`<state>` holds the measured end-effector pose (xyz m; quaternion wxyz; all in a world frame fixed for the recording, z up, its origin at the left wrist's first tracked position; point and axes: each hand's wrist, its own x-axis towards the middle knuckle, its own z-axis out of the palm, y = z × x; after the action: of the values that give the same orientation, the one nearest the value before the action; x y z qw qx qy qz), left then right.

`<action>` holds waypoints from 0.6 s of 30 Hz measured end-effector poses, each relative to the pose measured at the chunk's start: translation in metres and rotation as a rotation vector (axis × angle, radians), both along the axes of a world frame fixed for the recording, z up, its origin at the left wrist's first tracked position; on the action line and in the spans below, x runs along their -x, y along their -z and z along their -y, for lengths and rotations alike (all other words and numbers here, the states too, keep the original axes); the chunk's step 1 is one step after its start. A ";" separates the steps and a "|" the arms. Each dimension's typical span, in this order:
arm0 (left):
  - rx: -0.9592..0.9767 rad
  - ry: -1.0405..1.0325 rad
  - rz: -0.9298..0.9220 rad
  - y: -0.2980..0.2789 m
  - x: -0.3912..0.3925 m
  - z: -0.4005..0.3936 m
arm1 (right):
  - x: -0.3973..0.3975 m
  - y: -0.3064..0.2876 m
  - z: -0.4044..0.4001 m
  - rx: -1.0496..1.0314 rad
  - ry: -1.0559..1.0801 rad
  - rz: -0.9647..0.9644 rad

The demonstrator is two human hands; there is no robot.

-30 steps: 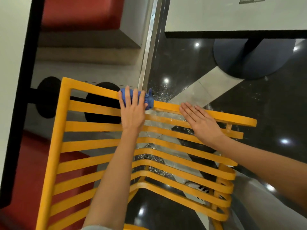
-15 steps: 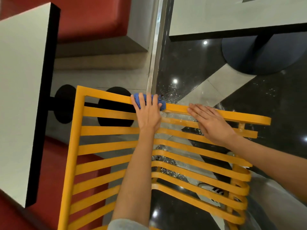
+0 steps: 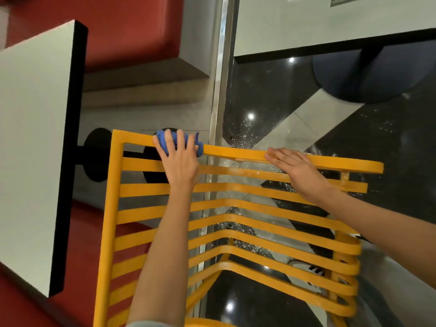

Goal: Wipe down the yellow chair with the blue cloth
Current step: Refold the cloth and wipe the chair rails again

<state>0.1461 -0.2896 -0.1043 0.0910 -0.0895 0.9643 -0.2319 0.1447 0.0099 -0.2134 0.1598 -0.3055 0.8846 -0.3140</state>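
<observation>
The yellow chair (image 3: 247,156) with slatted bars fills the lower middle of the head view, seen from above. A crumpled blue cloth (image 3: 197,145) lies on its top bar, left of centre. My left hand (image 3: 179,159) presses the cloth onto the bar with straight fingers spread over it. Further right on the same bar, my right hand (image 3: 297,168) rests flat, fingers straight and pointing left. Most of the cloth is hidden under my left hand.
A white table with a black edge (image 3: 70,149) stands close on the left, its black round feet (image 3: 96,154) just behind the chair. Red bench seating (image 3: 132,27) lies beyond. A second white table (image 3: 330,24) on a dark round base (image 3: 368,76) stands at the upper right on glossy black floor.
My left hand has slid the blue cloth leftward along the top bar, closer to the chair's left corner. My right hand stays flat on the bar. The view has shifted, showing more of the left table.
</observation>
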 end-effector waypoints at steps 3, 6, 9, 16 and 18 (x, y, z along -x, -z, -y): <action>-0.173 0.081 0.114 0.031 0.000 -0.054 | 0.000 0.000 0.000 0.016 0.018 0.005; -0.115 0.202 0.171 0.019 0.014 -0.034 | 0.001 -0.001 -0.002 0.021 0.032 -0.001; 0.030 0.186 0.045 -0.024 0.012 0.024 | -0.001 -0.001 0.000 0.014 0.029 -0.011; -0.002 -0.009 -0.015 -0.009 0.004 0.007 | -0.002 0.002 0.005 0.025 0.045 -0.011; -0.115 0.002 0.003 0.019 0.004 -0.021 | -0.002 0.004 0.004 0.031 0.050 -0.011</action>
<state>0.1425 -0.2681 -0.1229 0.0973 -0.0827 0.9760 -0.1762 0.1463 0.0059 -0.2176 0.1421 -0.2873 0.8880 -0.3298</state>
